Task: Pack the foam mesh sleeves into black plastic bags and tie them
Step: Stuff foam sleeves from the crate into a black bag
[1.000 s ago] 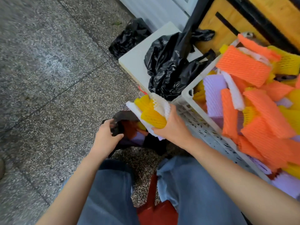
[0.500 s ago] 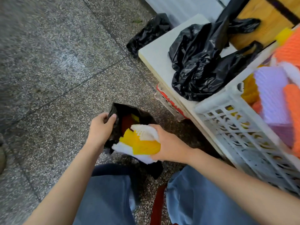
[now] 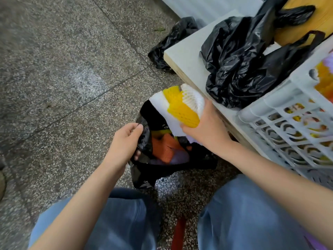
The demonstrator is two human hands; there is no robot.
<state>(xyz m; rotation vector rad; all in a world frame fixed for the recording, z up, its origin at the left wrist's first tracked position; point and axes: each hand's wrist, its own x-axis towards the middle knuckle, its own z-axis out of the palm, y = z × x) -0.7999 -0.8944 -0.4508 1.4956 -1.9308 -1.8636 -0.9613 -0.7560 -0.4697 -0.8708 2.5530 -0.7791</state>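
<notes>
Nearest are the person's knees in jeans (image 3: 126, 222), and just past them, on the floor (image 3: 54, 87), sits the bag (image 3: 144, 174) with its mouth open. The left hand (image 3: 126, 139) pinches the bag's left rim, thumb and fingers curled round the plastic, and holds the mouth apart. Inside lie sleeves (image 3: 167, 148) already packed: orange, purple and a bit of yellow. The right hand (image 3: 203, 129) is clamped on a bundle (image 3: 180, 107) of white and yellow sleeves, held just above the far side of the mouth and not yet inside. The risks, as I judge them: the bundle fans out at its free end, so a slack grip could let a sleeve slide out onto the floor; it looks wide against the opening, so it could catch the rim and fold the thin plastic shut; a hard push could drag the rim out of the left pinch. Beyond, the crate (image 3: 281, 112) holds more sleeves, spare bags (image 3: 239, 65) lie crumpled on the board (image 3: 183, 55), and a black bag (image 3: 173, 38) lies on the floor past it
</notes>
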